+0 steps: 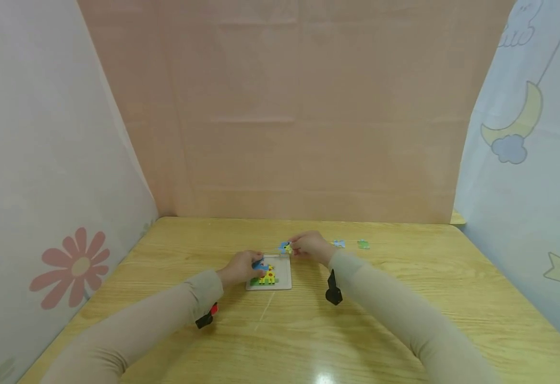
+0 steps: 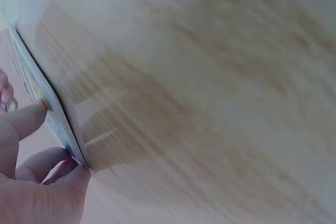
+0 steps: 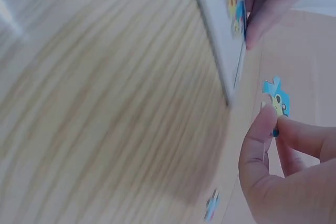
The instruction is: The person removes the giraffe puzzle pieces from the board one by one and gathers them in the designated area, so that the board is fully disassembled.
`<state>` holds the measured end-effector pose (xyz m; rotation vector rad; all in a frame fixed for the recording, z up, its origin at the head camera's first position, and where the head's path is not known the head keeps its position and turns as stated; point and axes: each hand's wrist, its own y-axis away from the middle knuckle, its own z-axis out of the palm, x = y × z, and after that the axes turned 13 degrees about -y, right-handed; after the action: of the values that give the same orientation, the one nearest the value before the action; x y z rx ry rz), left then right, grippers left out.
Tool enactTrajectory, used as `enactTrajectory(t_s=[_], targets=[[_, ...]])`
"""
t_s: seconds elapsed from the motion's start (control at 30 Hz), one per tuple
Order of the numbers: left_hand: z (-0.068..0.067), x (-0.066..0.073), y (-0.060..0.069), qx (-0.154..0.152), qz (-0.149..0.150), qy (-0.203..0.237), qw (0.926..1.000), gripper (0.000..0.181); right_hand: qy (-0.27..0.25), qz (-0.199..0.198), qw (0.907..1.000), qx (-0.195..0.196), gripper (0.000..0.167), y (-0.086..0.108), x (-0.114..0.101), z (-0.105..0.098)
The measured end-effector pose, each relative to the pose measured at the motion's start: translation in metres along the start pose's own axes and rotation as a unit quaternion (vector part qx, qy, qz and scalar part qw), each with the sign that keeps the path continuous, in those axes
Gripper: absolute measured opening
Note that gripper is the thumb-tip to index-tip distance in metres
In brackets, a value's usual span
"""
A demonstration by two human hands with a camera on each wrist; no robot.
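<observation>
A white puzzle board (image 1: 285, 273) lies on the table, its left part bearing joined pieces of a yellow, red-spotted giraffe picture (image 1: 269, 276). My left hand (image 1: 238, 268) grips the board's left side, the thumb over the pieces and the other fingers at the edge. In the left wrist view that hand (image 2: 39, 192) covers the board's near corner. Just beyond the board's far right corner, my right hand (image 1: 312, 245) pinches a blue and yellow jigsaw piece (image 1: 285, 247) between thumb and fingers. The right wrist view shows this piece (image 3: 281, 103) raised, with an eye printed on it.
To the right of my right hand lie a blue-white loose piece (image 1: 340, 244) and a green one (image 1: 364, 244). The wooden table (image 1: 280, 341) is bounded by a tan backdrop (image 1: 309, 133) and patterned cloths at both sides.
</observation>
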<state>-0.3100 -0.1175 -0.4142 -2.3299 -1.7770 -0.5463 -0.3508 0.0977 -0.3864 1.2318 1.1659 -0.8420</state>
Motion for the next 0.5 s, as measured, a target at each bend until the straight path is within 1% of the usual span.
enactTrajectory(t_s=[0.13,0.27,0.37,0.5], targets=[[-0.001,-0.001,0.0,-0.014,0.007,-0.003,0.9999,0.061,0.001,-0.001,1.0,-0.003,0.027,0.006,0.001,-0.015],[-0.003,-0.003,0.001,-0.032,0.03,-0.021,0.9988,0.065,-0.003,0.004,1.0,0.008,0.026,0.013,0.002,-0.028],[-0.006,-0.006,0.002,-0.051,0.045,-0.031,0.9972,0.069,-0.006,0.008,0.9998,0.017,0.028,0.017,0.003,-0.037],[-0.01,-0.008,0.003,-0.07,0.061,-0.034,0.9951,0.073,-0.008,0.01,0.9996,0.023,0.03,0.02,0.004,-0.048]])
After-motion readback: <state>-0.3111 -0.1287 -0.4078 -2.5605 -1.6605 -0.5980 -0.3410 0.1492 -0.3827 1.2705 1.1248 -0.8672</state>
